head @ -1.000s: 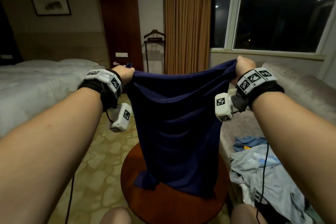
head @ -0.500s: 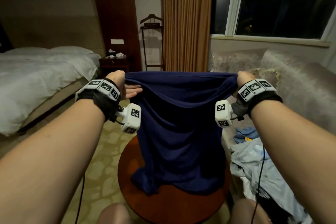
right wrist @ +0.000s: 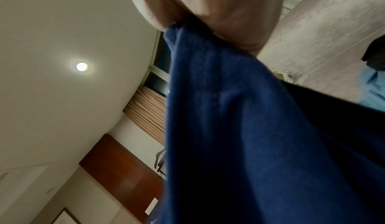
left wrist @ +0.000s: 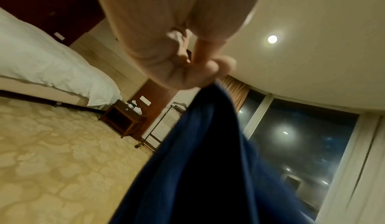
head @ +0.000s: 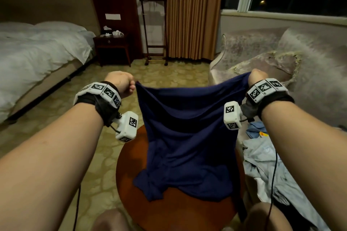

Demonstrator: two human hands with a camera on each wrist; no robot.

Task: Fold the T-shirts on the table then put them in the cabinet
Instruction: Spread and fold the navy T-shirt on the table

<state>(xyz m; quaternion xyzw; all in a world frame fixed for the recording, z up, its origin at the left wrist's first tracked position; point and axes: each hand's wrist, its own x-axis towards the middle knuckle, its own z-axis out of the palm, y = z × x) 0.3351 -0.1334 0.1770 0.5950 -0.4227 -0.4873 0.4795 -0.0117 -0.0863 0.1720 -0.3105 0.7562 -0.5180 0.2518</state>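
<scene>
While stretched between both hands at mid-frame in the head view, dark navy cotton T-shirt (head: 187,137) hangs downward, long axis vertical, lower end crumpled on round reddish-brown wooden counter (head: 131,165). Left hand (head: 120,82) pinching one top corner, right hand (head: 257,78) the other, level. Left wrist view: grip pinched, cloth falling lower right. Right wrist view: same, cloth filling lower right.

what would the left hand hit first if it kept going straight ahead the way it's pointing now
Nothing close, it seems. The left hand, gripping a corner of the navy T-shirt, points out over open carpet. The valet stand by the curtain looks roughly in line, though depth is unclear.
</scene>
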